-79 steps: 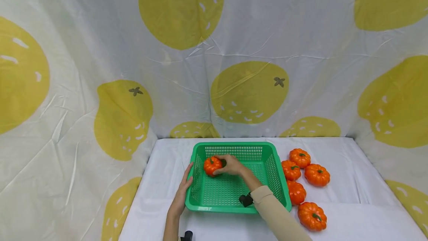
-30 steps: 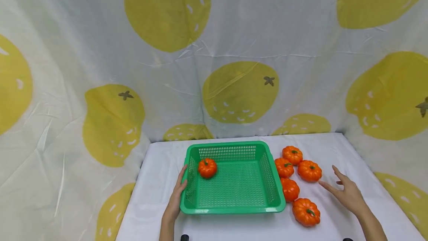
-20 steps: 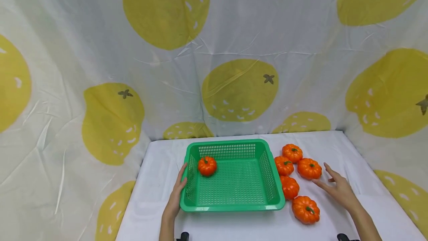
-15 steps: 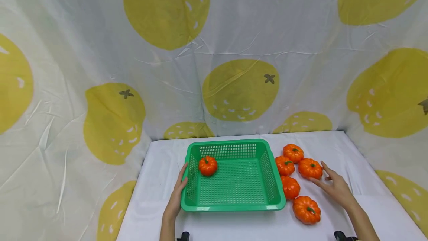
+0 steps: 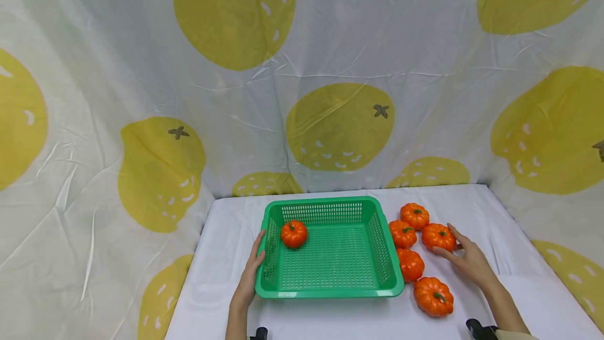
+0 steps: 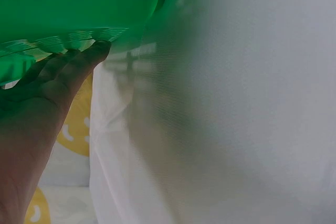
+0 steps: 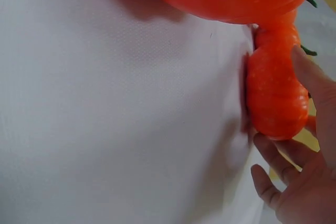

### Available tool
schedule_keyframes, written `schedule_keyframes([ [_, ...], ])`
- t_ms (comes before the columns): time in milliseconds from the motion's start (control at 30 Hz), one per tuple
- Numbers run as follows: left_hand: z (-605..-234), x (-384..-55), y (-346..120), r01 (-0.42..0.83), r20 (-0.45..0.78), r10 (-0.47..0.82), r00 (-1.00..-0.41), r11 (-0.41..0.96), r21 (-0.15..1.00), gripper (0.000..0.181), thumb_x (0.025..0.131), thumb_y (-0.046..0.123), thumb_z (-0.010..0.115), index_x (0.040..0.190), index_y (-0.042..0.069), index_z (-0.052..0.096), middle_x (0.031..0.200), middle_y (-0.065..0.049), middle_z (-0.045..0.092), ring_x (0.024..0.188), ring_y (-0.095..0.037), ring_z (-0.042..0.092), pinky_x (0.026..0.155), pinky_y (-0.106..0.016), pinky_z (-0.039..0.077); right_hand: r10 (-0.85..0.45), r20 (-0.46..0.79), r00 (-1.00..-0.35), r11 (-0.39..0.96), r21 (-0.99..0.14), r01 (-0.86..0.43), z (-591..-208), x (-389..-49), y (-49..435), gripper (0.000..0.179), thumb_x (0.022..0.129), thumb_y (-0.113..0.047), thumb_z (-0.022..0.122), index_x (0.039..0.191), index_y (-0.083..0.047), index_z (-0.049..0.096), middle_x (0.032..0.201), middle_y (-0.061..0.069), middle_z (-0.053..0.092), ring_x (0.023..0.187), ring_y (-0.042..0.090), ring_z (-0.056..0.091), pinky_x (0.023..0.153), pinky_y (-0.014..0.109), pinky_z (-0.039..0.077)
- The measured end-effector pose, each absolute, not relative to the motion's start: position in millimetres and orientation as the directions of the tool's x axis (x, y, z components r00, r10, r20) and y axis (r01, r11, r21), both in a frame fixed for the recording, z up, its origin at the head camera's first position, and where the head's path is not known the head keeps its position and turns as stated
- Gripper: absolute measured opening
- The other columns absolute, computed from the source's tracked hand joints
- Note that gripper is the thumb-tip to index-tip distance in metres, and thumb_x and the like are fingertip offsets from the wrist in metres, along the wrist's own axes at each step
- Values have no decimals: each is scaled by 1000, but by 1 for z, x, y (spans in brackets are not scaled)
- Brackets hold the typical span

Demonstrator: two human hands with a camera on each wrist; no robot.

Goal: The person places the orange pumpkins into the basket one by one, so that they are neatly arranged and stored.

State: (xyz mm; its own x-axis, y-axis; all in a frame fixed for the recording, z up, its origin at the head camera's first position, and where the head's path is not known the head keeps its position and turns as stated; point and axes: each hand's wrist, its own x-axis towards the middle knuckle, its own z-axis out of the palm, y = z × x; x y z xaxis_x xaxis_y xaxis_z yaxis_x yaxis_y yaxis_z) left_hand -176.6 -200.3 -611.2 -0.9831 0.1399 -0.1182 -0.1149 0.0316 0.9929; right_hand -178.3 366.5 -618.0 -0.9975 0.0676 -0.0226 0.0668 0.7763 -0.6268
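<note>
My left hand (image 5: pixel 247 277) rests with extended fingers along the left side of a green plastic basket (image 5: pixel 330 294); the left wrist view shows its fingertips against the slotted wall. One small orange pumpkin (image 5: pixel 293 234) sits inside the basket, toward the back left. On the right, my right hand (image 5: pixel 473 265) reaches round another orange pumpkin (image 5: pixel 437 235) with a green stem. Its thumb lies at the near side and its index finger at the far right side. In the right wrist view, spread fingers (image 7: pixel 270 153) stand right at that pumpkin's edge.
Several more pumpkins stand between basket and right hand: one at the back (image 5: pixel 415 215), two along the basket's right wall, and one near the front (image 5: pixel 433 297). A white cloth (image 5: pixel 311 324) covers the table. Lemon-printed curtains (image 5: pixel 340 130) enclose its back and sides.
My right hand let go of a pumpkin in the basket, moved out to the right, then came leftward to the pumpkin there. My left hand stays at the basket's side.
</note>
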Motion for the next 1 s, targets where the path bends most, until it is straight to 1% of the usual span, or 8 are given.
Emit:
schedule_keyframes([
  [167, -614, -174, -199, -130, -135, 137, -981, 47, 990, 46, 103, 47, 30, 147, 52, 20, 163, 9, 5, 152, -30, -3, 114, -69, -3, 78, -50, -996, 779, -620, 92, -618, -175, 367, 93, 87, -53, 64, 153, -4, 21, 136, 35, 43, 102, 40, 51, 77, 48, 45],
  [333, -612, -175, -200, -115, -120, 129, -984, 47, 992, 46, 102, 47, 31, 147, 51, 21, 163, 9, 6, 152, -30, -2, 114, -68, -3, 85, 41, -996, 785, -617, 42, -612, -174, 366, 86, 87, -45, 68, 150, -1, 28, 130, 34, 48, 99, 40, 54, 74, 44, 46],
  [433, -610, -177, -200, -107, -112, 136, -984, 44, 993, 47, 103, 46, 30, 148, 49, 20, 164, 7, 5, 152, -31, -3, 114, -69, -2, 92, 76, -993, 796, -604, 27, -601, -173, 362, 85, 88, -43, 68, 150, 0, 29, 128, 34, 50, 97, 39, 54, 72, 44, 48],
  [567, -609, -177, -200, -101, -106, 137, -985, 46, 994, 48, 103, 45, 30, 150, 46, 19, 164, 4, 4, 152, -33, -3, 114, -70, -2, 99, 98, -990, 796, -605, 20, -576, -176, 351, 87, 88, -47, 66, 152, -6, 24, 129, 30, 50, 100, 37, 50, 72, 47, 49],
  [633, -609, -177, -200, -104, -110, 134, -985, 51, 993, 48, 103, 46, 30, 150, 46, 19, 164, 5, 4, 152, -33, -3, 114, -69, -2, 87, 106, -991, 788, -615, 4, -562, -179, 344, 87, 88, -47, 65, 154, -10, 22, 130, 29, 49, 102, 37, 48, 73, 47, 49],
  [733, -609, -178, -200, -106, -112, 136, -984, 52, 993, 48, 103, 46, 29, 149, 47, 19, 164, 5, 4, 152, -33, -4, 114, -69, -2, 54, 117, -992, 777, -629, -32, -543, -186, 331, 86, 89, -47, 65, 155, -16, 21, 135, 27, 47, 104, 36, 48, 71, 40, 49],
  [867, -609, -177, -201, -111, -116, 139, -984, 45, 993, 47, 103, 46, 29, 149, 49, 19, 164, 6, 4, 152, -33, -4, 114, -69, -2, -10, 128, -992, 765, -638, -90, -530, -201, 313, 83, 89, -48, 64, 155, -21, 22, 141, 24, 45, 105, 34, 49, 70, 32, 46],
  [1000, -609, -176, -201, -118, -123, 137, -983, 48, 992, 47, 103, 47, 29, 148, 49, 19, 164, 6, 4, 152, -33, -4, 114, -69, -3, -55, 120, -991, 735, -667, -122, -525, -215, 296, 82, 89, -49, 63, 155, -21, 22, 140, 21, 47, 106, 34, 50, 71, 35, 48],
])
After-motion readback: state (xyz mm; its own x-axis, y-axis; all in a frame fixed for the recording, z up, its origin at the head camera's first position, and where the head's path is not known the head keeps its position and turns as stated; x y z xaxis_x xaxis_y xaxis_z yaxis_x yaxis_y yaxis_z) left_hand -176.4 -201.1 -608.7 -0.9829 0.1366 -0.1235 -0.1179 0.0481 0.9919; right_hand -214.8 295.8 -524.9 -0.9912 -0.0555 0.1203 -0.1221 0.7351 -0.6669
